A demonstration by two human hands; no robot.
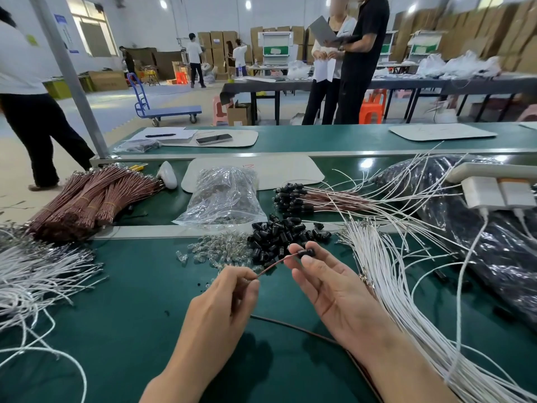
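We're right in the threading step here: our left hand (229, 298) pinches the brown wire (276, 264) between thumb and forefinger a little way back from its end. Our right hand (328, 283) nips a single black cap (307, 253) at the fingertips, the rest of its fingers loose. Both are held up above the green counter (139, 301), just in front of the heap of loose black caps (279, 237) and the scatter of clear bulbs (220, 248). The wire end meets the cap's left mouth, and it looks to us as if it has just gone in, though how deep we cannot tell. The free stretch of wire runs from lower left to upper right, tip pointing right and slightly away from us. The cap lies with its long axis nearly in line with it, close to level across the view. The tail of the wire drops behind the left hand and trails over the counter toward the lower right, under the right forearm. The next move, we'd say, calls for keeping cap and wire on one line while the left hand feeds the wire through, or the right draws the cap along it. A short grip near the tip should stop the thin wire buckling. The capped wires (293, 196) lying further back suggest where this one ends up.
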